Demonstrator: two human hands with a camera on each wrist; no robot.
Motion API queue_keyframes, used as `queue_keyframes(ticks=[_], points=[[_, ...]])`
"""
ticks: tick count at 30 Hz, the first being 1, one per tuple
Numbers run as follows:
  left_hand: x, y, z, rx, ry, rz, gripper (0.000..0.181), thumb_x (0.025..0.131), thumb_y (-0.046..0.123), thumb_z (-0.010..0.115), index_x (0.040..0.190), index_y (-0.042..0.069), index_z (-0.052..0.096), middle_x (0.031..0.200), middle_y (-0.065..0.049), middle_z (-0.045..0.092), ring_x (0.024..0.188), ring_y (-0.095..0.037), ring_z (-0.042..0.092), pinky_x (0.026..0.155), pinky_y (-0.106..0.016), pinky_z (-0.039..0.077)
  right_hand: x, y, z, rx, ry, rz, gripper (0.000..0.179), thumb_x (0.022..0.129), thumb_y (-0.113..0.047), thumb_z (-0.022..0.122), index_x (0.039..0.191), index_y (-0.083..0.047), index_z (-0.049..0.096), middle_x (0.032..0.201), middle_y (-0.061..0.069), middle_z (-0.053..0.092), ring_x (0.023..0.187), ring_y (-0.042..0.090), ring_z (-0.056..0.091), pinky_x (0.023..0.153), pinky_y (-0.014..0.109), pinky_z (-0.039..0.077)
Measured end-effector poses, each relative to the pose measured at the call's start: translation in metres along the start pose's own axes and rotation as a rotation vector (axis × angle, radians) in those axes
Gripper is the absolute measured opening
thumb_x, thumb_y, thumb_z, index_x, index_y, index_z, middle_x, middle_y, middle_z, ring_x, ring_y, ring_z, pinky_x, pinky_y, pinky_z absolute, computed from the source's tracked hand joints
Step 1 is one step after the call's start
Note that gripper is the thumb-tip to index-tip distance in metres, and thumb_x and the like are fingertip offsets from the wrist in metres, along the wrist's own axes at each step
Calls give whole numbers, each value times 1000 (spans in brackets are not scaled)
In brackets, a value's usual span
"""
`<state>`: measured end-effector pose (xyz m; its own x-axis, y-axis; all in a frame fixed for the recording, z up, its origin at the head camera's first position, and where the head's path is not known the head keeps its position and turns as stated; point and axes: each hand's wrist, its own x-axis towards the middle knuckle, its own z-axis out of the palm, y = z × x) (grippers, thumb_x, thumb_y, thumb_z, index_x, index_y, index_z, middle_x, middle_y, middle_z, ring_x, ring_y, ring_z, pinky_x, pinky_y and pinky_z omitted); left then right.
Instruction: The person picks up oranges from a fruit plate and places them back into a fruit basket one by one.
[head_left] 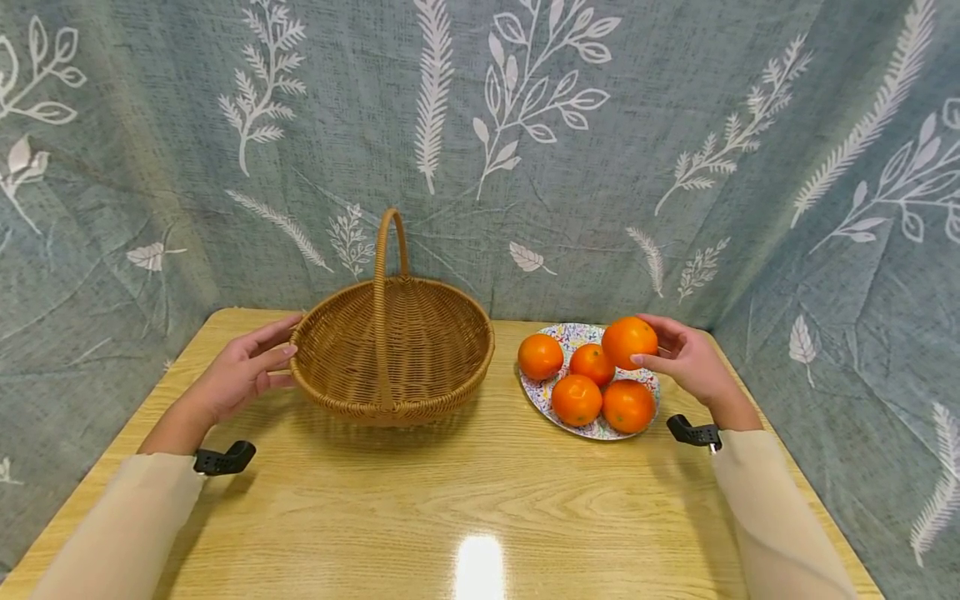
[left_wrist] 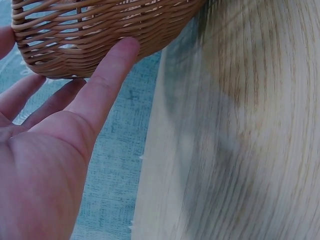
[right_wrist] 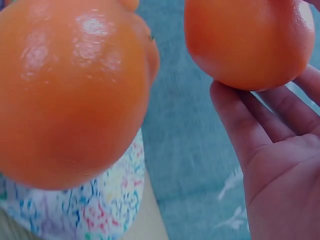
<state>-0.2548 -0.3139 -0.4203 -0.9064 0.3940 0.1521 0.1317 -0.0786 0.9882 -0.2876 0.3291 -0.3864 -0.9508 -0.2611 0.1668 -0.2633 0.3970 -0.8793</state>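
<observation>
A brown wicker basket (head_left: 431,333) with a tall arched handle stands at the left part of the table. At its left end rests my left hand (head_left: 238,367), the thumb (left_wrist: 112,70) laid along the woven outer wall and the other fingers spread beside it, fairly straight. My right hand (head_left: 693,362) holds an orange (head_left: 628,342) between thumb and fingers, above the right side of a patterned plate (head_left: 534,392). Several more oranges (head_left: 576,400) lie on that plate. In the right wrist view the held orange (right_wrist: 250,40) sits at the fingertips, and another orange (right_wrist: 70,95) looms close.
The wooden table (head_left: 360,517) carries the basket and the plate, with a strip of wood between them. A grey-blue curtain (head_left: 450,150) printed with white leaves hangs behind and along both sides.
</observation>
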Motion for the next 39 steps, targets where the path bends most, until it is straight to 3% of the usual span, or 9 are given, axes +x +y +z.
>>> queue_keyframes(ticks=[6, 26, 33, 39], points=[[0, 2, 0, 18, 2, -7, 66, 110, 7, 46, 163, -3, 8, 141, 15, 52, 119, -3, 66, 87, -28, 62, 10, -15, 13, 62, -17, -31, 64, 92, -8, 78, 149, 0, 50, 126, -11, 64, 108, 2, 69, 86, 21, 60], [1, 0, 0, 7, 14, 1, 64, 110, 6, 45, 163, -2, 11, 140, 10, 53, 117, -6, 67, 86, -28, 62, 48, -66, 69, 130, -70, -62, 61, 87, -17, 84, 143, -7, 59, 135, 14, 65, 111, 13, 71, 89, 28, 61], [2, -1, -1, 21, 15, 1, 64, 110, 6, 45, 164, -1, 11, 141, 10, 51, 117, -5, 67, 86, -28, 62, 60, -79, 90, 130, -92, -35, 62, 86, -24, 86, 142, -13, 61, 135, 13, 66, 114, 22, 71, 87, 33, 62], [2, 0, 1, 17, 25, -9, 64, 110, 7, 46, 164, 0, 13, 140, 10, 52, 116, -5, 68, 86, -28, 62, 70, -89, 111, 135, -108, -64, 61, 83, -25, 88, 138, -13, 64, 131, 13, 68, 110, 23, 72, 88, 34, 62]])
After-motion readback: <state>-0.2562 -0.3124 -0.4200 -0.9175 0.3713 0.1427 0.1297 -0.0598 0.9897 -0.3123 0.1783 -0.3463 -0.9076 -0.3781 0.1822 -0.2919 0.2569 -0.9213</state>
